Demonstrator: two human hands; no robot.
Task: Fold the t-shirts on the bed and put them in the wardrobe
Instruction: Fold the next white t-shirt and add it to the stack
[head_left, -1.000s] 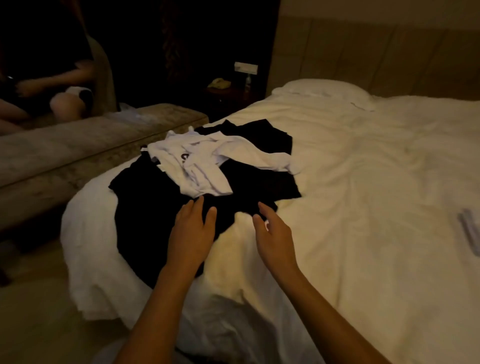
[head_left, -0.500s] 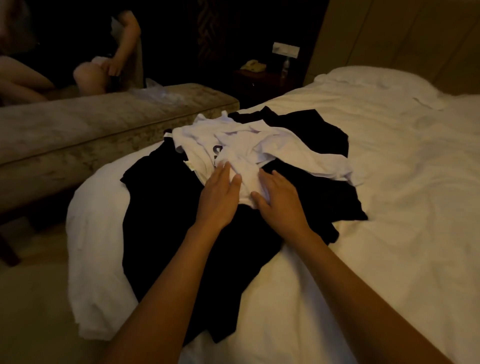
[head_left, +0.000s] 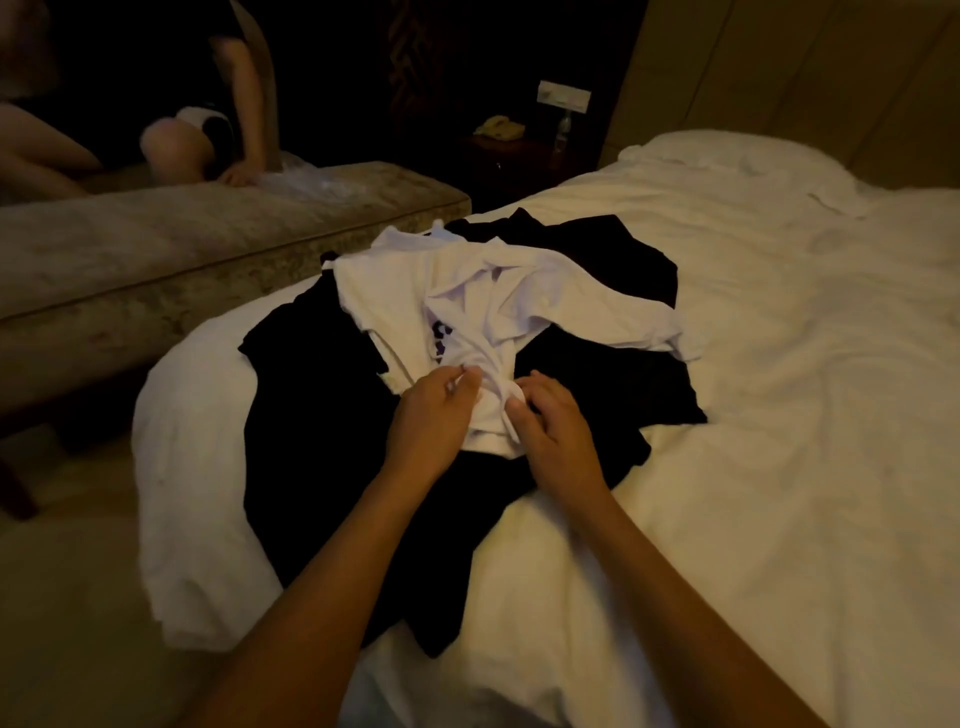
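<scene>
Clearly limp and light, the white t-shirt (head_left: 498, 312) bunches where the left hand (head_left: 428, 415) and right hand (head_left: 556, 421) pinch its near edge.

Hidden and cut-off regions, head view.
The white shirt (head_left: 498, 306) covers the middle of the black shirt (head_left: 322, 457) and folds over most of its own dark print (head_left: 441, 332), which is unreadable. Both forearms leave the bottom edge. The bed (head_left: 779, 415) runs off the right and bottom edges. The seated person (head_left: 208, 135) is cut at the top edge. Nightstand items (head_left: 501, 127) are too dim to identify.
</scene>
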